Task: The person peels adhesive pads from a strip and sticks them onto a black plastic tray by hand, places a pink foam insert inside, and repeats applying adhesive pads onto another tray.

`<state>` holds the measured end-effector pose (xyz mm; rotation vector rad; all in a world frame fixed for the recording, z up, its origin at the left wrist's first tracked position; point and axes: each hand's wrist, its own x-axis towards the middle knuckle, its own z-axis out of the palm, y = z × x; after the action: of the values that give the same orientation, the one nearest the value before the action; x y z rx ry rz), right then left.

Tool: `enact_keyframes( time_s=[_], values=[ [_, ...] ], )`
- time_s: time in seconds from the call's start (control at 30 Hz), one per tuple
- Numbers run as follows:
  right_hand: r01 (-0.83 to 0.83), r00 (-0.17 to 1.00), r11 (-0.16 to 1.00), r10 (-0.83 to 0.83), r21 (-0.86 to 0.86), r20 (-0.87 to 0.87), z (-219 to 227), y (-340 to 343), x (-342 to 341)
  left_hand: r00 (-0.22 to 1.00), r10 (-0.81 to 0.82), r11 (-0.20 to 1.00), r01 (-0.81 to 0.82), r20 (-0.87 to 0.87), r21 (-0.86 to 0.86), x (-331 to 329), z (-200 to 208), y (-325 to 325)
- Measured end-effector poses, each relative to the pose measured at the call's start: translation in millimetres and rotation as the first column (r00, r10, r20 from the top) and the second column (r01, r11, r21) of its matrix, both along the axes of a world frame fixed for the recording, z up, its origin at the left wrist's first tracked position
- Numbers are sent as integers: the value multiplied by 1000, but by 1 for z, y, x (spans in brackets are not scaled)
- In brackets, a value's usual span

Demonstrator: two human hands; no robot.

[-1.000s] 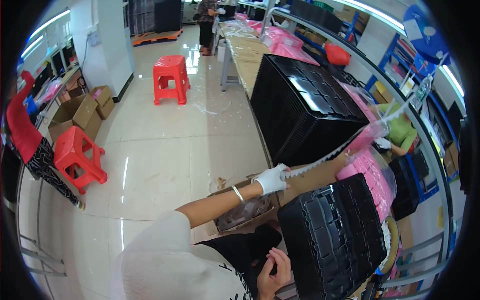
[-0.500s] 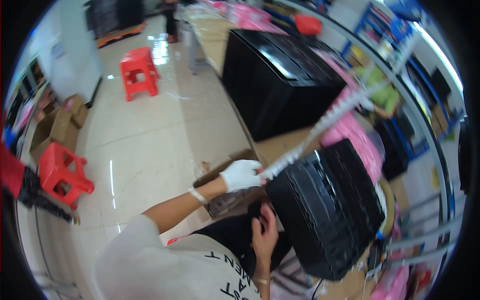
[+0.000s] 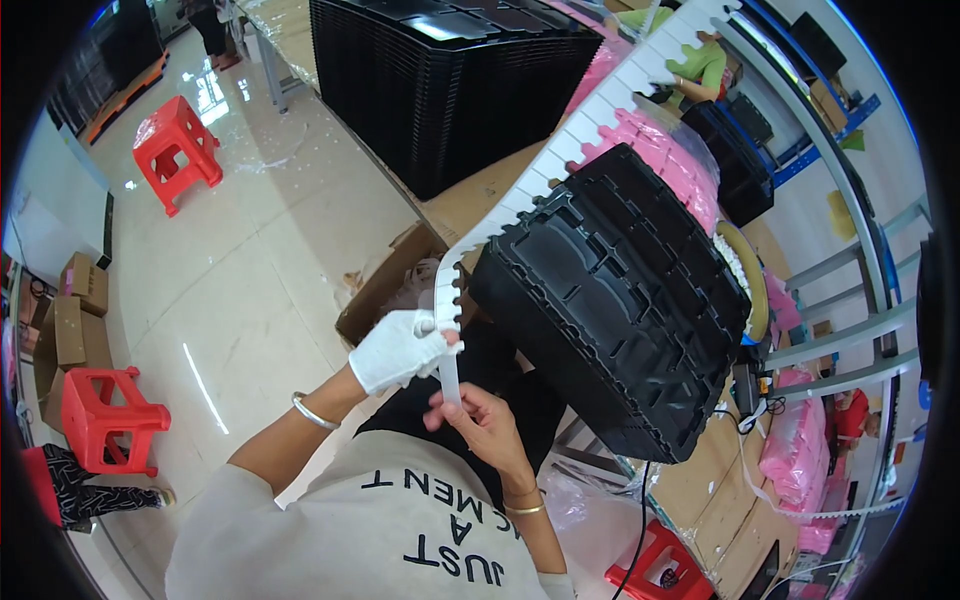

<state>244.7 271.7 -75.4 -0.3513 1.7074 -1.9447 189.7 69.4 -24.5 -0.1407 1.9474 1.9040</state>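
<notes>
A long white strip with evenly notched edges (image 3: 560, 150) runs from the upper right, past a stack of black plastic trays (image 3: 620, 290), down to my lap. My left hand (image 3: 398, 350), in a white glove, pinches it near its lower end. Below the glove, a narrow translucent tail hangs from the strip. My bare right hand (image 3: 483, 428) holds that tail between thumb and fingers. The upper tray, with moulded hollows, lies tilted just right of my hands, without contact with them. What the tail is joined to behind the glove is hidden.
A taller black tray stack (image 3: 450, 100) stands on the brown-topped table (image 3: 720, 520). Pink wrapped bundles (image 3: 660, 160) lie behind the trays. An open cardboard box (image 3: 385, 285) with white scraps sits left of the table. Red stools (image 3: 178, 150) stand on the floor. Another person (image 3: 700, 75) works opposite.
My right hand has risen and taken hold of the tail. My left hand has come down and closer to my body with the strip. The view has shifted.
</notes>
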Motion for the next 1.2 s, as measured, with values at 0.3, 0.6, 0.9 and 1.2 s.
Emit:
enact_keyframes(
  time_s=[0.3,0.6,0.9,1.2],
  values=[
    [491,806,855,-375,165,-457,62,-5,-6,1000,-5,969,-3,31,249,32,37,17],
    [545,457,783,22,299,-889,177,14,-42,977,211,875,-200,24,441,5,26,25],
    [662,582,520,97,540,-807,220,123,-254,878,262,950,-308,-401,-53,-10,-67,8],
    [658,639,354,203,664,-742,163,135,-358,891,449,871,-418,-70,260,-23,-60,-5]
  ],
)
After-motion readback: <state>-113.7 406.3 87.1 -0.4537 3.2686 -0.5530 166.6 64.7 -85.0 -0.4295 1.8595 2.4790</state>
